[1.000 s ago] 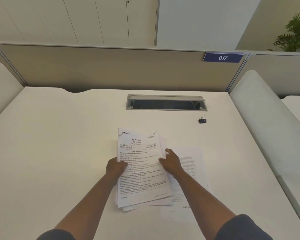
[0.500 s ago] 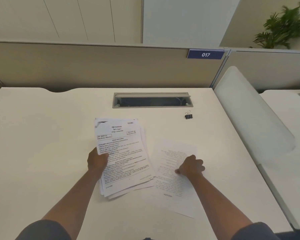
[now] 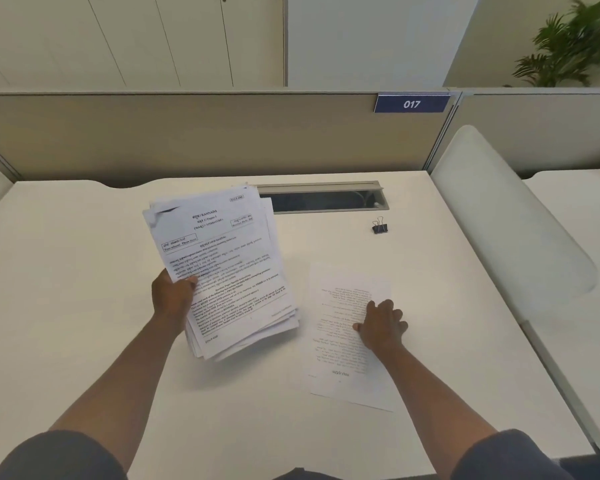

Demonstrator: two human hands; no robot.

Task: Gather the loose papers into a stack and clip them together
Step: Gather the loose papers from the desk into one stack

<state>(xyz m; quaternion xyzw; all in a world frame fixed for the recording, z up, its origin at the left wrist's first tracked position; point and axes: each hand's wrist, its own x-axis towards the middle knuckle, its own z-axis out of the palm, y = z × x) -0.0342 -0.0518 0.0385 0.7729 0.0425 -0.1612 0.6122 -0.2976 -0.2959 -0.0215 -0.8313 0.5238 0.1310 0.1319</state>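
Observation:
My left hand point(image 3: 172, 296) grips a thick, uneven stack of printed papers point(image 3: 229, 271) by its left edge and holds it tilted above the white desk point(image 3: 84, 271). To the right, a single loose sheet point(image 3: 343, 372) lies flat on the desk with faint text showing through. My right hand point(image 3: 381, 323) rests on that sheet with curled fingers pressing down. A small black binder clip point(image 3: 380, 226) stands on the desk at the back right, apart from both hands.
A grey cable tray opening point(image 3: 326, 199) is set into the desk's back middle. A beige partition point(image 3: 222, 140) with a blue "017" sign point(image 3: 412, 104) walls off the back. A white curved divider point(image 3: 499, 216) borders the right side.
My left hand has lifted the stack off the desk and tilted it up. My right hand left the stack, moved right and came down on the single sheet.

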